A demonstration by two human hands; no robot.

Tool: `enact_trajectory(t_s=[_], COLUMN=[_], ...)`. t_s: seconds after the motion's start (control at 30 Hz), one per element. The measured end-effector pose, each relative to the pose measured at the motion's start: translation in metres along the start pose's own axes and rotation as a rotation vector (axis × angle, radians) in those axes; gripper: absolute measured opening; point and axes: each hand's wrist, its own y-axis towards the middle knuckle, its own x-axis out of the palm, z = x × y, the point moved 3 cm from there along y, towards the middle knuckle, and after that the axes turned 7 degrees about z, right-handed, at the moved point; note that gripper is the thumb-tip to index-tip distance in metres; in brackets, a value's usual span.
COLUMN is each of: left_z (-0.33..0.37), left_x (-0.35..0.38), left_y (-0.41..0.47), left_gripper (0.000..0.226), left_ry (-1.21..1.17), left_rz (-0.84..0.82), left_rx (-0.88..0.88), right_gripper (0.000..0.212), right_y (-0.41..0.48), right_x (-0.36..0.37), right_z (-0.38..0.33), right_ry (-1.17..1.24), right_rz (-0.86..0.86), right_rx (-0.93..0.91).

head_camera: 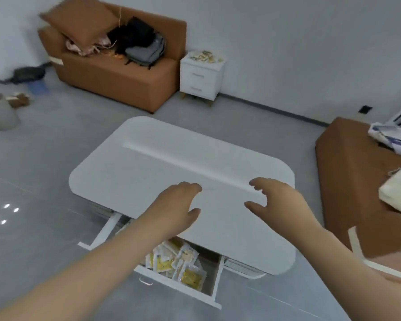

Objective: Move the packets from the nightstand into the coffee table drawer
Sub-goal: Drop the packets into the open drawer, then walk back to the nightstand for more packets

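Several yellow-and-white packets (182, 262) lie in the pulled-out drawer (214, 284) of the white coffee table (148, 163). More packets (205, 56) are heaped on the white nightstand (202, 77) by the far wall. My left hand (180, 205) and my right hand (273, 200) hover over the near part of the coffee table top, both empty with fingers loosely spread.
A brown armchair (116, 75) with a cushion, clothes and a grey bag stands left of the nightstand. A brown bench (347, 181) with papers sits at the right. A pale bucket (0, 112) is on the grey floor at far left.
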Motion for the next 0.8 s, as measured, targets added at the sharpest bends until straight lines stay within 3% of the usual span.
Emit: enact_trajectory(t_s=[0.33, 0.6, 0.8], left_z=[0.204, 0.39, 0.491], left_x=[-0.115, -0.116, -0.095], left_y=[0.027, 0.03, 0.04], left_gripper=[0.047, 0.049, 0.048], left_ry=[-0.023, -0.065, -0.1], left_rz=[0.267, 0.402, 0.416], left_rx=[0.334, 0.529, 0.602], right_gripper=[0.049, 0.044, 0.043], right_y=[-0.075, -0.164, -0.204], right_x=[-0.216, -0.338, -0.384], right_z=[0.091, 0.201, 0.283], right_ry=[-0.098, -0.168, -0.164], right_rz=[0.322, 0.476, 0.541], right_rx=[0.068, 0.119, 0.157])
